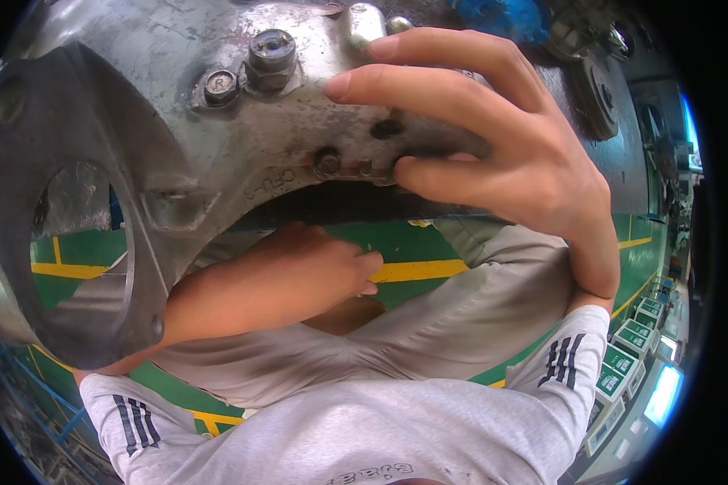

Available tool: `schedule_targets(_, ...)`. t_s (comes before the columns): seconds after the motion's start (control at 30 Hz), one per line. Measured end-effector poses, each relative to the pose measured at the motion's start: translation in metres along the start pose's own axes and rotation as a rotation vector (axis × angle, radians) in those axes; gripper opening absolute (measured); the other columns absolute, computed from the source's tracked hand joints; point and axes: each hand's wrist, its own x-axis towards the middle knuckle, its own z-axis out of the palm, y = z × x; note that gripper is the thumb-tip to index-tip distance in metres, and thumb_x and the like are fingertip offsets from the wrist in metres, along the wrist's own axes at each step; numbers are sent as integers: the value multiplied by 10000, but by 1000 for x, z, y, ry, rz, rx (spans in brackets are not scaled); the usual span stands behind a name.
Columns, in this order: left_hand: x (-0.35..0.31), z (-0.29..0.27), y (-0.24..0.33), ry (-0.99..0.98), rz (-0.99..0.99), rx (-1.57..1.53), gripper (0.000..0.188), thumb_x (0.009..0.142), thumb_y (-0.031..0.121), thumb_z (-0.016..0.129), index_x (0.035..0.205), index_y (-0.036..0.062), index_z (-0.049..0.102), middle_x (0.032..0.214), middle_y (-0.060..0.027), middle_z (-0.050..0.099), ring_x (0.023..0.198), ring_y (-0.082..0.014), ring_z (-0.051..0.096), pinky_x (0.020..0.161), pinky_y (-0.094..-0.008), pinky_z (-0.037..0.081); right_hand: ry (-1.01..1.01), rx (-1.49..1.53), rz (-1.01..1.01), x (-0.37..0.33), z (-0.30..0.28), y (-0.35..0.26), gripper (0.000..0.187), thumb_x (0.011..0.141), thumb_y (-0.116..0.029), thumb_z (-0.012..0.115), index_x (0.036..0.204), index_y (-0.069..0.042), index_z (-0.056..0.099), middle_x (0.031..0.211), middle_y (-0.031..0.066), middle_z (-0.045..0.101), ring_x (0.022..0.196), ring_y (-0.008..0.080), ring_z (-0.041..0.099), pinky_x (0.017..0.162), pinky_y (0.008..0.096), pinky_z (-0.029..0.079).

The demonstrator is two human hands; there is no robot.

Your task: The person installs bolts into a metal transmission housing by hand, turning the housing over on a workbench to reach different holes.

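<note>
A large grey metal casting [162,56] fills the upper part of the head view. Over its right side my right hand [526,145] lies with fingers spread. Two fingertips reach toward a rounded metal plug [366,26] and the surface left of it, while the thumb is by the lower rim, close to small bolts there. Beneath the curved lower edge is my left hand [319,263], its fingers curled in. Whatever it may hold is hidden. Two bolts, a tall one [272,56] and a lower one [219,85], stand on the casting left of my right hand.
A round flange [141,267] with a wide opening juts out at the left, over my left forearm. Blue material [501,18] lies at the far top. Green floor with yellow lines [421,271] shows below. Several green-and-white boxes [619,368] stand along the right.
</note>
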Motion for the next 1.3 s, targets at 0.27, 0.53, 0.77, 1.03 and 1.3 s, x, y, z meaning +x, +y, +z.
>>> schedule_targets(0.27,4,1,0,11,4,-5,221,1057,259,676,1110,46,646,921,-163,686,887,-373,737,756,-498,584,-24,-4,44,5,-8,-1,250,557,-173,768,733,-23,673,1392,137,738,1351,350,620,1066,414,570)
schedule_targets(0.53,8,13,-9,-40,19,8,290,1070,300,661,1128,20,615,928,-189,675,913,-382,723,779,-511,573,-23,2,11,-12,-8,-2,207,673,-189,834,867,-148,773,1504,46,675,1410,314,582,1146,516,515)
schedule_targets(0.77,2,8,-2,-60,15,-11,313,1078,290,656,1163,-5,592,913,-197,662,886,-398,708,776,-523,559,-3,-117,-70,-3,-9,-11,64,795,-151,767,794,-109,719,1500,12,669,1393,256,588,1151,468,496)
schedule_targets(1.03,-3,12,-10,-60,7,19,314,1082,287,656,1168,-8,591,918,-193,669,906,-401,714,790,-516,565,-70,-33,-8,3,-21,-1,170,673,-116,828,825,-95,754,1484,36,675,1373,309,601,1109,526,534)
schedule_targets(1.3,-4,16,-12,-11,21,67,356,1083,321,649,1198,-11,594,975,-183,668,964,-388,715,837,-514,570,-63,-101,19,2,-17,-8,167,694,-125,839,831,-134,744,1524,26,645,1452,309,524,1163,547,506)
